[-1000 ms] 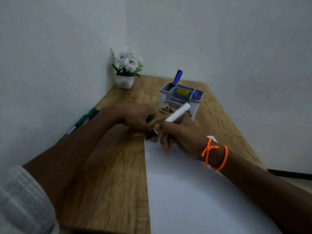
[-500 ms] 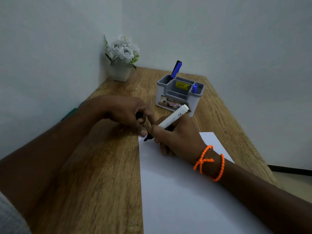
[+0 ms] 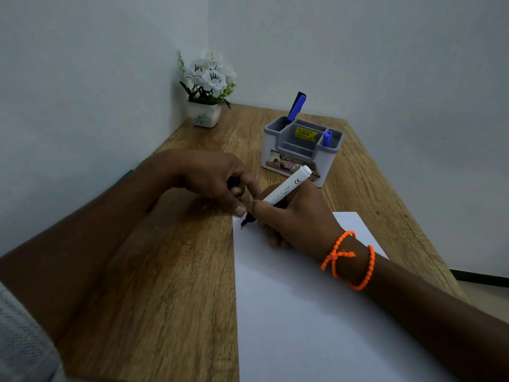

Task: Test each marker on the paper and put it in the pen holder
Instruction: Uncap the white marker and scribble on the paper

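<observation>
My right hand (image 3: 297, 219) grips a white marker (image 3: 286, 187) with a black tip, and the tip touches the top left corner of the white paper (image 3: 303, 312), where small ink marks show. My left hand (image 3: 212, 177) holds a dark cap in its curled fingers, and its index fingertip presses the paper's corner. The grey pen holder (image 3: 300, 153) stands behind my hands with two blue markers (image 3: 296, 106) in it.
A white pot of white flowers (image 3: 205, 92) stands in the back left corner of the wooden table (image 3: 170, 271). Walls close the table in on the left and behind. An orange bead bracelet circles my right wrist.
The marker tip came down onto the paper's corner and left a small mark. My left hand stayed by the corner. The view shifted, and the markers at the left wall went out of sight.
</observation>
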